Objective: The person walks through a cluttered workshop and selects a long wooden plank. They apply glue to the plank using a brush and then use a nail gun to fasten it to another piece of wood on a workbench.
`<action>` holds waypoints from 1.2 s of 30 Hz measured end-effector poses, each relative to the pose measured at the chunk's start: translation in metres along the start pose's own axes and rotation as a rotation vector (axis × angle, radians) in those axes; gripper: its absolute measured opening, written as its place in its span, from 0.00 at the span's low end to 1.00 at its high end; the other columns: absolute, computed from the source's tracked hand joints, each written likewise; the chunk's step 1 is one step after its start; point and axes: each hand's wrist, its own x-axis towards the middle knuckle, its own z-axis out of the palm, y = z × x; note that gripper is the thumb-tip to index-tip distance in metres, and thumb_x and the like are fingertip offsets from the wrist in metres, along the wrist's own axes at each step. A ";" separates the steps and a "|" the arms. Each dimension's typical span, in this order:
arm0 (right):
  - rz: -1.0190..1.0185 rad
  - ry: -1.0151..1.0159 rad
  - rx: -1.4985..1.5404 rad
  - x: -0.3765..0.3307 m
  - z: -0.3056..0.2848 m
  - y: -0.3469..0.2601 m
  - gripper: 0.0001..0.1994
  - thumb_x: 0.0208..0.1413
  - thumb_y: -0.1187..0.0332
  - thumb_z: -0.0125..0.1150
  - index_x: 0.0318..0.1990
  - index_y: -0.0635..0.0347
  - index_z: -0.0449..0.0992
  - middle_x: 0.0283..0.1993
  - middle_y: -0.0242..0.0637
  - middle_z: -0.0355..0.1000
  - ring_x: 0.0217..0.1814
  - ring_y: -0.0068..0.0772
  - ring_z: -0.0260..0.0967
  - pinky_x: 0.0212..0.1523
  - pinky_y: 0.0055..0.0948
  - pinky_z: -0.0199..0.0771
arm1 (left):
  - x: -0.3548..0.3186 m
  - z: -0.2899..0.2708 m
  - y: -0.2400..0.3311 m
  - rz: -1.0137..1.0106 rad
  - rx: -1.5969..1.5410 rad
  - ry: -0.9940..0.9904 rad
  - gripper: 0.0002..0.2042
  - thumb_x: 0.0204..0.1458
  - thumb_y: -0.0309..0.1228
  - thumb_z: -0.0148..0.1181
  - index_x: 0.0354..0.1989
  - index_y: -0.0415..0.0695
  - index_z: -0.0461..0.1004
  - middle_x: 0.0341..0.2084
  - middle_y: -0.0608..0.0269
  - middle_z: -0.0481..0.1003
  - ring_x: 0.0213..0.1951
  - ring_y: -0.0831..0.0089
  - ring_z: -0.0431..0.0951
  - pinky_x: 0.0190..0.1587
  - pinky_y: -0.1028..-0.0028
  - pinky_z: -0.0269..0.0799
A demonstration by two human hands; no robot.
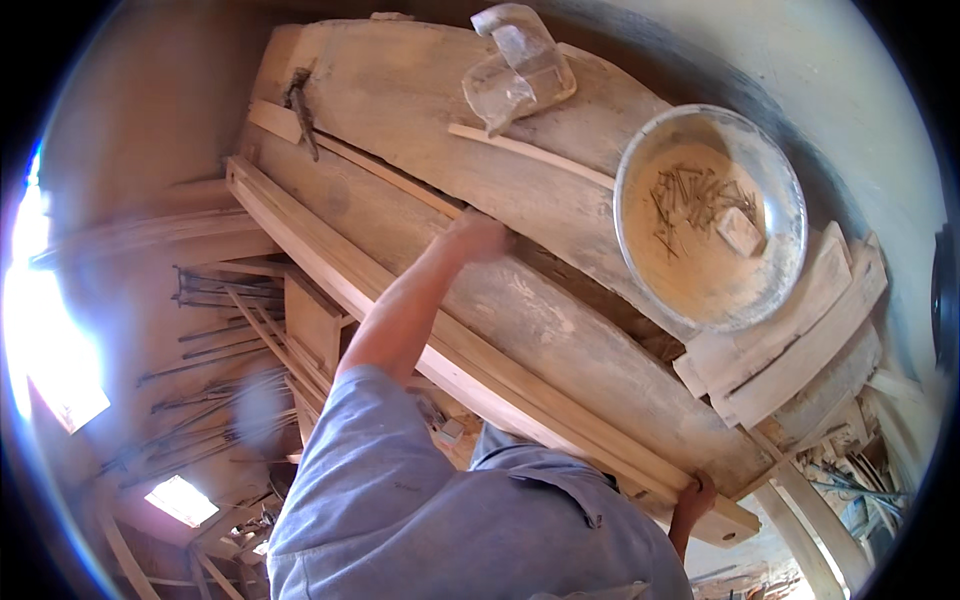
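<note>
My left hand (480,238), smeared by motion, is over the long gap (570,275) in the middle of the wooden workbench (520,310). A thin wooden strip (385,178) runs along the gap up to this hand; its fingers are too blurred to show a grip. Low on the right, my right hand (697,495) has its fingers wrapped over the edge of a long pale wooden beam (540,400), close to the beam's right end. That beam lies along the bench's near edge.
A round metal basin (625,215) with nails, sawdust and a pale block (739,232) stands at the right. Farther back are a cut plastic container (520,75) and a narrow stick (530,153). A dark metal tool (299,110) rests far left; curved boards (800,340) lie right; clamps (230,300) stand left.
</note>
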 end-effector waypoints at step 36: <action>-0.461 0.030 0.345 0.041 0.020 -0.143 0.16 0.52 0.76 0.58 0.50 0.69 0.77 0.50 0.54 0.76 0.53 0.53 0.73 0.56 0.42 0.72 | -0.212 0.068 -0.087 -0.495 -0.189 0.804 0.25 0.56 0.38 0.56 0.63 0.45 0.68 0.64 0.49 0.66 0.70 0.48 0.58 0.73 0.52 0.46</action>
